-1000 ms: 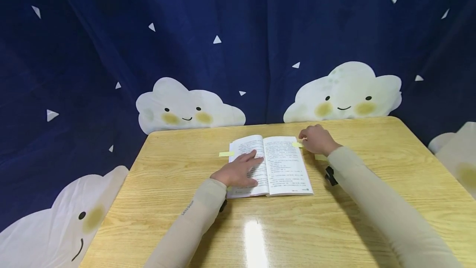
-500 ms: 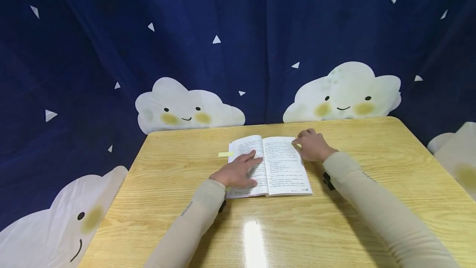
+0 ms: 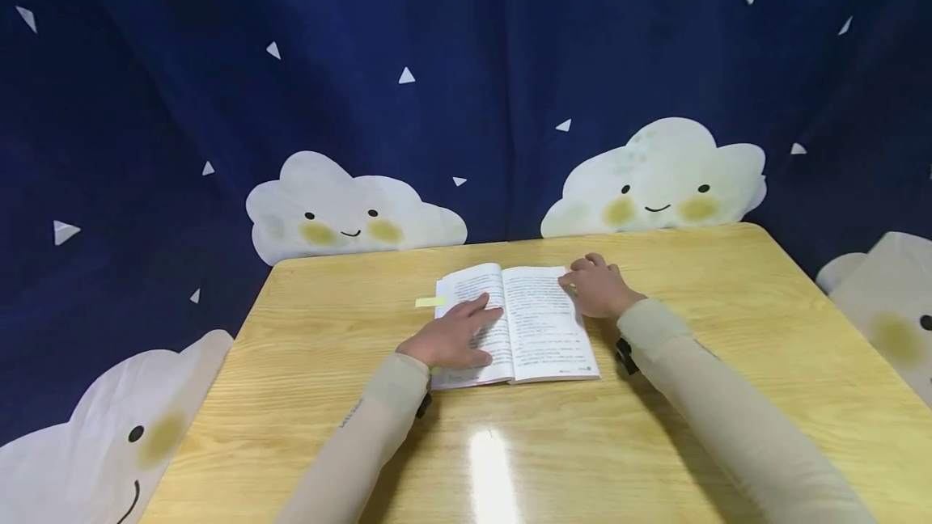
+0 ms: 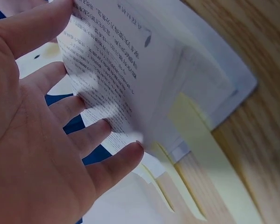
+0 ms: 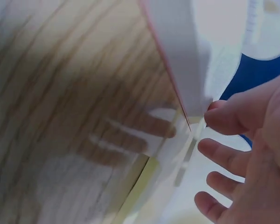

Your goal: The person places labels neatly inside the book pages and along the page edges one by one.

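An open book (image 3: 551,338) with printed pages lies on the wooden table. My left hand (image 3: 451,338) rests on its left page, fingers spread; the left wrist view shows the palm (image 4: 42,144) and fingertips along that page. Yellow sticky tabs (image 4: 212,158) stick out past the left page edge. My right hand (image 3: 600,288) is at the upper right edge of the right page. Thumb and index finger of the right hand (image 5: 242,154) pinch a sticky tab (image 5: 194,120) at the page edge, mostly hidden by the fingers. Its other fingers are loosely bent.
The wooden table (image 3: 349,289) extends around the book. Behind it hangs a dark blue curtain (image 3: 451,87) with cloud faces and white triangles. Another yellow strip (image 5: 139,189) shows beside the book in the right wrist view.
My right hand has moved left and slightly down from beside the right page onto its edge, covering the tab there. The left hand keeps its place; the view has shifted slightly.
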`<state>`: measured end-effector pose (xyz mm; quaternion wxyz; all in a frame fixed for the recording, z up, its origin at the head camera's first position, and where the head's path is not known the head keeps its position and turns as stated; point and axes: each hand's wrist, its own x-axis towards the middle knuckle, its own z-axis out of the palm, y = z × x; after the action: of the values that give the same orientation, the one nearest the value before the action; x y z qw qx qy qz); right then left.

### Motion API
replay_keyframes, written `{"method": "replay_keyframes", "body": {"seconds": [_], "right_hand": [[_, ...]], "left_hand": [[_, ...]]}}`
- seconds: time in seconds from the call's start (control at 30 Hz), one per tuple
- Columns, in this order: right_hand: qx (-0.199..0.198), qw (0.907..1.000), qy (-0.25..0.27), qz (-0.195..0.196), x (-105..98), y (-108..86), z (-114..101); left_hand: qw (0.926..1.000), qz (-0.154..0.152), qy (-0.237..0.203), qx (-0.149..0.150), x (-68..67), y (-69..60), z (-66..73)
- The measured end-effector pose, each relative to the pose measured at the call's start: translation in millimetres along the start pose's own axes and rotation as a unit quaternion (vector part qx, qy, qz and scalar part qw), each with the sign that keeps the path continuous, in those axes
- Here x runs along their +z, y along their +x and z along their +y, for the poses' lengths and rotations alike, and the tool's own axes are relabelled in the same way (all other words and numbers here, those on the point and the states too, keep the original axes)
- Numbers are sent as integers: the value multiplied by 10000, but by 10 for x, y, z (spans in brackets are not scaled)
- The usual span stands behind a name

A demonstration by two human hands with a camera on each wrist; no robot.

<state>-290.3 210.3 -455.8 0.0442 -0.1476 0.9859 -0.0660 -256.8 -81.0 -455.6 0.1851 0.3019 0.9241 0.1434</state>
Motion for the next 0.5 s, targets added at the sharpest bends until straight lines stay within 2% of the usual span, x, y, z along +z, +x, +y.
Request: {"method": "replay_keyframes", "body": {"seconds": [0.23, 0.5], "right_hand": [[38, 9993, 264, 279, -30, 26, 92], [158, 9997, 45, -186, 9, 32, 30]], "left_hand": [[10000, 14, -27, -32, -35, -25, -21], [10000, 10, -87, 25, -35, -30, -31]]}}
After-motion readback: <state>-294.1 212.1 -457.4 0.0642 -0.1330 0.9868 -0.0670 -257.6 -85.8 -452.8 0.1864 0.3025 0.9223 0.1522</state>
